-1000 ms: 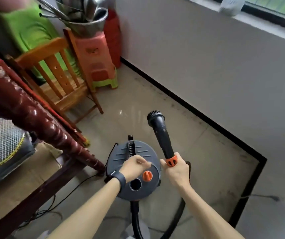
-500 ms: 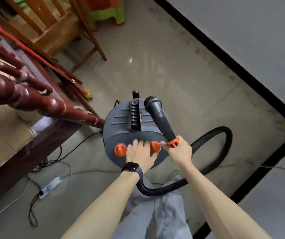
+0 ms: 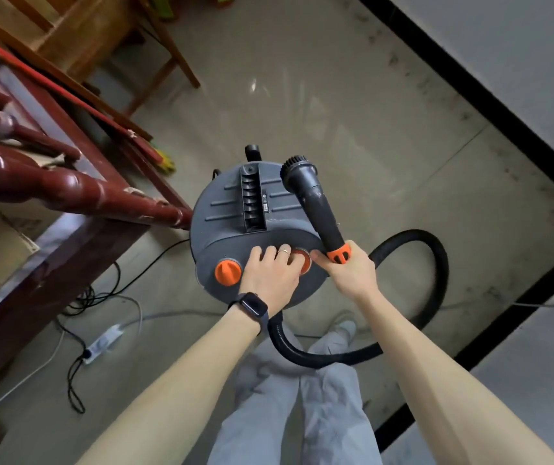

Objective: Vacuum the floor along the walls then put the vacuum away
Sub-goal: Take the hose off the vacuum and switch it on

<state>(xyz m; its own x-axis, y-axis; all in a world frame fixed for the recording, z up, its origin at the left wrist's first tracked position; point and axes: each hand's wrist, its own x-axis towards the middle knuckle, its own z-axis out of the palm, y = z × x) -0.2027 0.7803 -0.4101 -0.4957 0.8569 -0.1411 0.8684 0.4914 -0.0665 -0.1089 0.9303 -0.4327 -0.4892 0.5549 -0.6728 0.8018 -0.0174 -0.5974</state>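
Resting my left hand (image 3: 270,276) with fingers straight on the lid of the vacuum canister (image 3: 222,209), which stands on the floor (image 3: 336,112), I clamp my right hand (image 3: 352,273) around the hose nozzle (image 3: 319,206).

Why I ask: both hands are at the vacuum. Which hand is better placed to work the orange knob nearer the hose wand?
Left. The left hand lies over that orange knob, while the right hand is busy gripping the hose wand.

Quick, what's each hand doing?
Left hand: open, resting flat over an orange knob on the vacuum canister.
Right hand: gripping the brush nozzle.
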